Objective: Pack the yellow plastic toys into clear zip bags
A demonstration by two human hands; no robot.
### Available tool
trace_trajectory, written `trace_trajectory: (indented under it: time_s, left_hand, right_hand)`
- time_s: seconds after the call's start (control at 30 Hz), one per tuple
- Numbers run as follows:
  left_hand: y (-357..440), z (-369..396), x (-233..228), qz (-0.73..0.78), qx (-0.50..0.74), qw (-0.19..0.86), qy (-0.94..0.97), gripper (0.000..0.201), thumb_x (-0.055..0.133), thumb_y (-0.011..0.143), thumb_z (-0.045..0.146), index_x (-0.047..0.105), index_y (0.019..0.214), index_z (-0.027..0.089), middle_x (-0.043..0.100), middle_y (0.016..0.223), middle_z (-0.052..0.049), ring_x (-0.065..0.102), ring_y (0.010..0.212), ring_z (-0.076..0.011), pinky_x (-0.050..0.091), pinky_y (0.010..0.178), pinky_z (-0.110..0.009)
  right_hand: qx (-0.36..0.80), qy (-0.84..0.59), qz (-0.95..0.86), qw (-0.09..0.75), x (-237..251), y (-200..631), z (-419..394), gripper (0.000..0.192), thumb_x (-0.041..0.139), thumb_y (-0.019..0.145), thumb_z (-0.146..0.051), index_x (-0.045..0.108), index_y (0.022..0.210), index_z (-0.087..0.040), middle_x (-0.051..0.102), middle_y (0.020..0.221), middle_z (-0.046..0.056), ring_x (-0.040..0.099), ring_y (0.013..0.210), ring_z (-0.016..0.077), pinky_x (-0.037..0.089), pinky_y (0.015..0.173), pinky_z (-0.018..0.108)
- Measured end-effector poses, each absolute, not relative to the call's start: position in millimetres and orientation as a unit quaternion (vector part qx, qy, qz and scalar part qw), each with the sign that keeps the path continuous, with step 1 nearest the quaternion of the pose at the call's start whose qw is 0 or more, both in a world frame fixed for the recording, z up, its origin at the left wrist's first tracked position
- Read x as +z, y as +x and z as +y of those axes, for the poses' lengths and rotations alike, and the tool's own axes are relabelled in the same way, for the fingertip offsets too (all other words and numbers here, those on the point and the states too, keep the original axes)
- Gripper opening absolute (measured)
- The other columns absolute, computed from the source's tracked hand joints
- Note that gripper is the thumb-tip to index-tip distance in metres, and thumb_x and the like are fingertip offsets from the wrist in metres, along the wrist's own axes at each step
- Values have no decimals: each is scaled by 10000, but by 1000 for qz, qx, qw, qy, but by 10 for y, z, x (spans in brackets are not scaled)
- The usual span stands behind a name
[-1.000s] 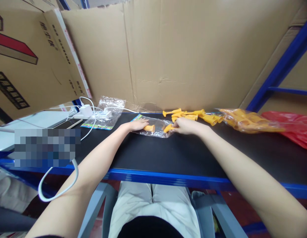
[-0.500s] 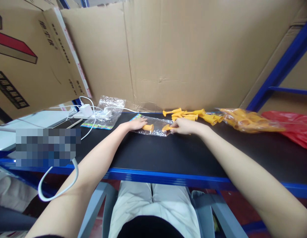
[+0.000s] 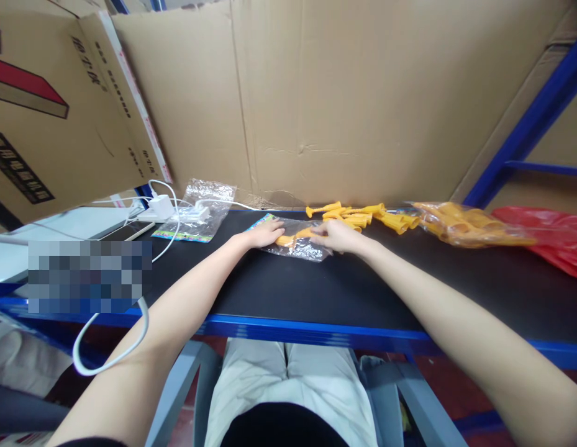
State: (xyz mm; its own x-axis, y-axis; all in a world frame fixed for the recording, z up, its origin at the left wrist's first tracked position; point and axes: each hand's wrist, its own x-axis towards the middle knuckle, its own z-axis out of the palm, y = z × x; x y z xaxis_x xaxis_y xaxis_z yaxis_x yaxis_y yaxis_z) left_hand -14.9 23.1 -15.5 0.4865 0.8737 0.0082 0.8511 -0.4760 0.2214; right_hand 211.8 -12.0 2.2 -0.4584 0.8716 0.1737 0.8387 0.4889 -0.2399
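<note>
A clear plastic bag (image 3: 297, 250) with a coloured strip along its left end lies flat on the black tabletop between my hands. My left hand (image 3: 266, 234) rests on the bag's left part, fingers stretched to the right and holding it against an orange plastic piece (image 3: 284, 240). At the bag's right end, my right hand (image 3: 338, 236) is closed with bent fingers on a second orange plastic piece (image 3: 305, 233). The two pieces appear to meet end to end. Reflections on the film and my fingers partly hide them.
Several loose orange flared pieces (image 3: 358, 217) lie behind my right hand. Farther right are a filled clear bag (image 3: 465, 226) and a red plastic bag (image 3: 544, 236). Another clear bag (image 3: 202, 217) lies left near white chargers (image 3: 161, 208) and cables. Cardboard (image 3: 344, 105) walls the back.
My right hand has moved left with its orange piece, closing the gap to the other piece. My left hand has shifted slightly right, and the bag has wrinkled.
</note>
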Motion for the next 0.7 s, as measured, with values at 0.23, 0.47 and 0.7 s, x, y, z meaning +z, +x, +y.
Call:
trace_trajectory:
  time_s: [0.23,0.47,0.7]
  left_hand:
    - [-145,244,-158,501,59,82,860,628,157,872,430,330,1357,70,268,1450,-91,196,1344,-186,135,1092,-290]
    - [-213,290,-165,509,63,79,855,637,163,871,431,341,1345,44,288,1439,-113,228,1330,-186,155,1085,-289]
    - [-266,326,-172,521,69,81,847,631,180,863,436,353,1340,62,298,1436,-102,244,1325,-190,165,1084,-298]
  right_hand:
    - [124,-522,-805,254,29,2077,-83,488,315,899,-419,624,1095,-96,668,835,99,604,785,197,445,747,318]
    - [127,-450,-859,206,-12,2166,-30,487,323,882,-495,627,1123,-200,478,1320,58,433,1208,257,304,1012,419]
    - [100,-430,-891,106,-51,2146,-103,635,408,845,-434,218,1425,-260,348,1412,22,352,1272,245,268,1044,412]
